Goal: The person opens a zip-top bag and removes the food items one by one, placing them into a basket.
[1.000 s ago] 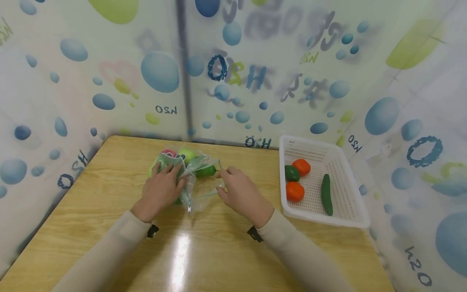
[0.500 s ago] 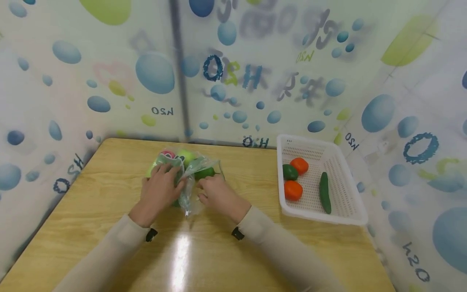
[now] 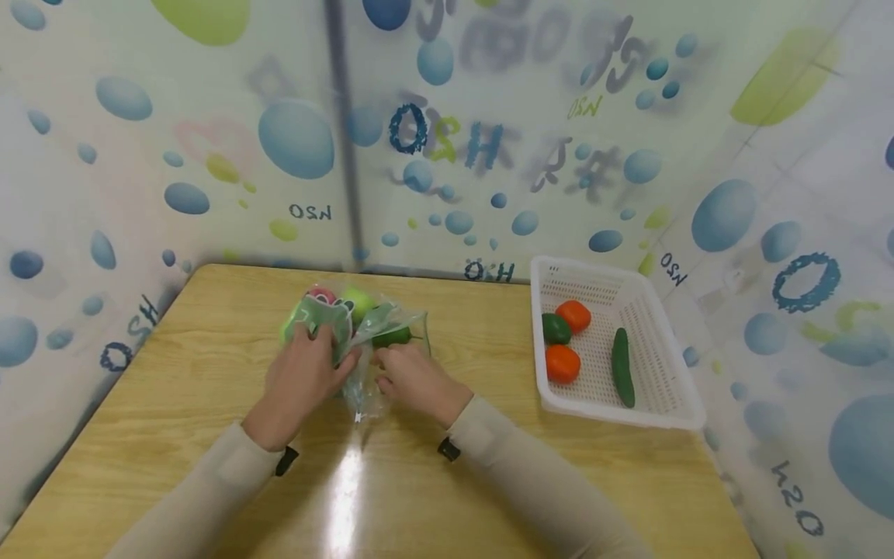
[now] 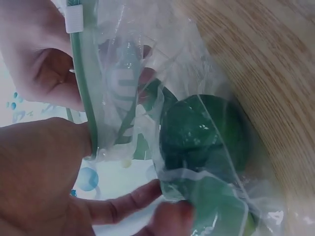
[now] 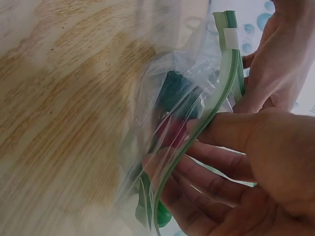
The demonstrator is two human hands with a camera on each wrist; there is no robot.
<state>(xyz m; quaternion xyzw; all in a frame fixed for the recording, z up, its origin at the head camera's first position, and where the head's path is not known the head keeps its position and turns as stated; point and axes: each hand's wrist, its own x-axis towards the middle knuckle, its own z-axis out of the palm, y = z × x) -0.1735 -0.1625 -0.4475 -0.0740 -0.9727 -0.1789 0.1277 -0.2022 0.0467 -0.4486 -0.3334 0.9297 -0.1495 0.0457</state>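
Right hand (image 3: 412,380) nearer zip bag (image 3: 363,334) now

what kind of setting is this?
Likely a staged tabletop booth, not a kitchen: printed bubble-pattern curtain walls close round a wooden table, with a white basket of toy-like vegetables.

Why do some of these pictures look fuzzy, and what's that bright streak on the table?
Head view: the streak is lamp glare on the glossy wooden table; the wall print behind looks smeared and the edges bend. Left wrist view: the zip bag is so close that the left hand is soft. Right wrist view: the table is blurred, while the bag's green zip strip stays fairly sharp.
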